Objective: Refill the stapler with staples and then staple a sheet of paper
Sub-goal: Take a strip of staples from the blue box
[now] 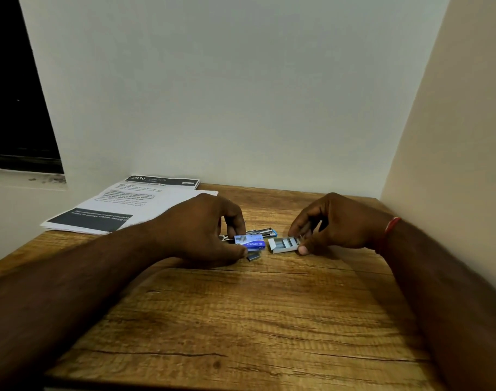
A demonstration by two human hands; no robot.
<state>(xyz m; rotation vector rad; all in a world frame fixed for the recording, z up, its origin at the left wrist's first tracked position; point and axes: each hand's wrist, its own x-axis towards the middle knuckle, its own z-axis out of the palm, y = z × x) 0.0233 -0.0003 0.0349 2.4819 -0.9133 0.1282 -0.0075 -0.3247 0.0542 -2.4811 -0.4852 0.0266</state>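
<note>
Stapler [263,231] behind blue sleeve [249,241] and staple tray [283,244]; sheets [134,203] left.

We are seeing a wooden table [241,320] lying under the left hand [204,230] and right hand [340,221], a pale wall [241,94] rising beyond them, a dark window [12,94] sitting well left of the left hand, a beige side wall [453,122] standing beside the right hand.

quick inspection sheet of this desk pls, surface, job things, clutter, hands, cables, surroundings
surface: wooden table, visible grain and crack lines
job's things: stapler lying behind the hands; blue staple box sleeve; white inner tray holding staples; grey staple strip on the table; printed sheets far left
clutter: nothing seen
grippers: left hand pinches the sleeve; right hand holds the tray
cables: nothing seen
surroundings: white wall behind, beige wall right, dark window left
</note>
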